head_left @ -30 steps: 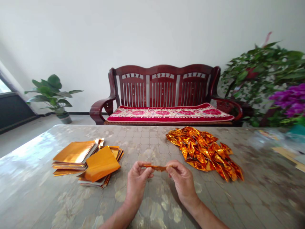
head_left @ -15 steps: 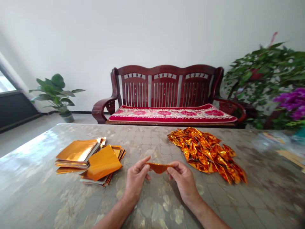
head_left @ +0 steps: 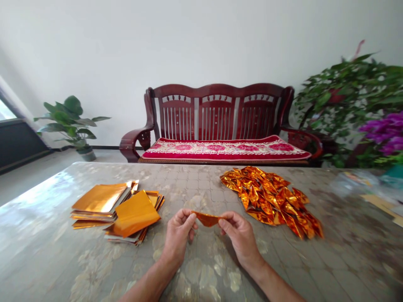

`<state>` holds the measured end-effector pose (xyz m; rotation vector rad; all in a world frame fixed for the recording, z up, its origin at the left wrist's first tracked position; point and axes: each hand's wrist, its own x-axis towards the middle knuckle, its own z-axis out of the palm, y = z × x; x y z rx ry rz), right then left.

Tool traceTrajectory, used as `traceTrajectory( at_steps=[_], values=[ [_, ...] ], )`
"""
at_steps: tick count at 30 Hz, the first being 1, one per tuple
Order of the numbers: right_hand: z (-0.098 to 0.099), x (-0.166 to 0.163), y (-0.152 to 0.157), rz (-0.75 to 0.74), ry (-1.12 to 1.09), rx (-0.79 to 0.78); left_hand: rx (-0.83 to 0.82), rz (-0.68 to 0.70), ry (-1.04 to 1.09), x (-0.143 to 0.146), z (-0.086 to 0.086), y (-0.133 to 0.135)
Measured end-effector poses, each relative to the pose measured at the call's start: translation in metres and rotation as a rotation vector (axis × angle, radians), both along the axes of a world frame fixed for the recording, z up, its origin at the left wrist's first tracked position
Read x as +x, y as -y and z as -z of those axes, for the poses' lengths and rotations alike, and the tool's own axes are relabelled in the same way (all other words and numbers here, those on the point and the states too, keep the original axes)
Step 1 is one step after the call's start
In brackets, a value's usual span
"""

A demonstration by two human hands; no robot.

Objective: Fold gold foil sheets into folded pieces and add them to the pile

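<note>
Foil strip [head_left: 206,219] now bowed between both hands [head_left: 178,237] [head_left: 241,241]

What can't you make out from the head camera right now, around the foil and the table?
Head view only:
Ends of the orange-gold foil strip: hidden inside the left hand and right hand.
Lower sheets of the foil stack: hidden by the top sheets, so no count.
Folded foil pieces: overlapping, uncountable.
Clear plastic packet: blurred, contents too small to tell.

Foil sheets [head_left: 135,214] left, folded foil [head_left: 270,201] right, bench [head_left: 217,89] behind
</note>
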<state>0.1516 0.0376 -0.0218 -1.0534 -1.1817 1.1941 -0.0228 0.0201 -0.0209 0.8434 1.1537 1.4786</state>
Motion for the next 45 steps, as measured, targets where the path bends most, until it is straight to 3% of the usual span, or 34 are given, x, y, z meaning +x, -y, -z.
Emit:
traceTrajectory(
  at_steps=[6,11,18,24,31,45],
  values=[
    [-0.003,0.001,0.0,-0.05,0.088,0.044,0.0,0.076,0.091,0.005,-0.004,0.001],
    [-0.003,0.0,0.001,-0.013,0.24,0.129,-0.07,0.026,0.183,0.01,-0.003,-0.001],
    [0.002,0.0,0.001,0.02,0.419,0.33,-0.047,-0.058,0.1,0.007,0.003,-0.003],
    [0.008,-0.002,0.003,-0.013,0.494,0.264,-0.08,-0.08,0.06,0.005,0.004,-0.005],
    [-0.004,-0.001,0.008,-0.043,0.493,0.255,-0.103,-0.05,0.029,0.004,0.0,-0.003],
    [-0.001,-0.001,0.004,-0.032,0.544,0.218,-0.027,-0.05,-0.301,0.003,0.006,-0.002]
  ],
)
